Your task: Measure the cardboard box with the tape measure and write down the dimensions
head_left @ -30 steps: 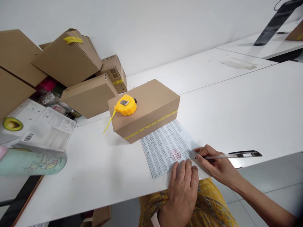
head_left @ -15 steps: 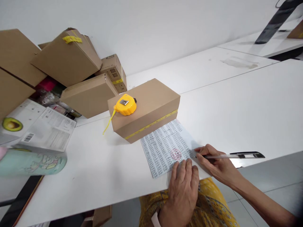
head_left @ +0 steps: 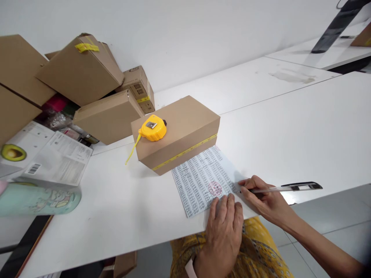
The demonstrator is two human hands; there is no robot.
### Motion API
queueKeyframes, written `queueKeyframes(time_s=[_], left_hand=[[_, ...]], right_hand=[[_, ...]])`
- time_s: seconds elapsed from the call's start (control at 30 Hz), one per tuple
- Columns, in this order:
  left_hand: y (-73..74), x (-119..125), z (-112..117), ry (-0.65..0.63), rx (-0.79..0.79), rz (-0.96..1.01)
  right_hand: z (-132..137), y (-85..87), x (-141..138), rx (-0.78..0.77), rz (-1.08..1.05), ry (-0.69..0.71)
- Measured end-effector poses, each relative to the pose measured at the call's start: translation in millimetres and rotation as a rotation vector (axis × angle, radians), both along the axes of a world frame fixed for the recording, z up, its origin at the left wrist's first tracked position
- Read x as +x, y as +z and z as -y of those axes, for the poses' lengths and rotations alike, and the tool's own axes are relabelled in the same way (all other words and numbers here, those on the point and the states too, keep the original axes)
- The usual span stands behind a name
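Observation:
My right hand [head_left: 264, 199] grips a pen [head_left: 301, 187] with a clear barrel and black clip end, its tip at the right edge of a sheet of paper [head_left: 197, 181]. Rows of dark handwriting and a round red stamp cover the sheet. Flat on the paper's near edge lie the outstretched fingers of my left hand [head_left: 223, 227]. The paper's far edge meets a brown cardboard box [head_left: 179, 131] with yellow tape along its side. On top of that box rests a yellow tape measure [head_left: 153, 128], a short length of its tape hanging out.
Several cardboard boxes [head_left: 84, 71] are piled at the left by the wall. A white carton [head_left: 62, 154] with an avocado picture and a pale green bottle [head_left: 43, 199] stand nearer. The white table [head_left: 121, 216] ends just before my lap. A dark post [head_left: 333, 31] rises far right.
Both hands, the pen and the paper look almost the same as before. The whole view has shifted very slightly.

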State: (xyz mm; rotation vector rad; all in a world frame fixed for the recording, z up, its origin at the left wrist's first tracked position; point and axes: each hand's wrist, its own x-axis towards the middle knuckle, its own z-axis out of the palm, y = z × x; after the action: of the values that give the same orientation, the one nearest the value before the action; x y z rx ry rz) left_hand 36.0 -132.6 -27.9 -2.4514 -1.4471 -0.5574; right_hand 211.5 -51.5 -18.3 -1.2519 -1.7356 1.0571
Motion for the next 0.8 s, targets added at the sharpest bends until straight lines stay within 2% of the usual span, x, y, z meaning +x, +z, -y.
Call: queueKeyframes(time_s=[0.8], left_hand=[[-3.7, 1.2, 0.1, 0.006, 0.009, 0.019]], right_hand=[[0.5, -2.4, -0.2, 0.004, 0.012, -0.008]])
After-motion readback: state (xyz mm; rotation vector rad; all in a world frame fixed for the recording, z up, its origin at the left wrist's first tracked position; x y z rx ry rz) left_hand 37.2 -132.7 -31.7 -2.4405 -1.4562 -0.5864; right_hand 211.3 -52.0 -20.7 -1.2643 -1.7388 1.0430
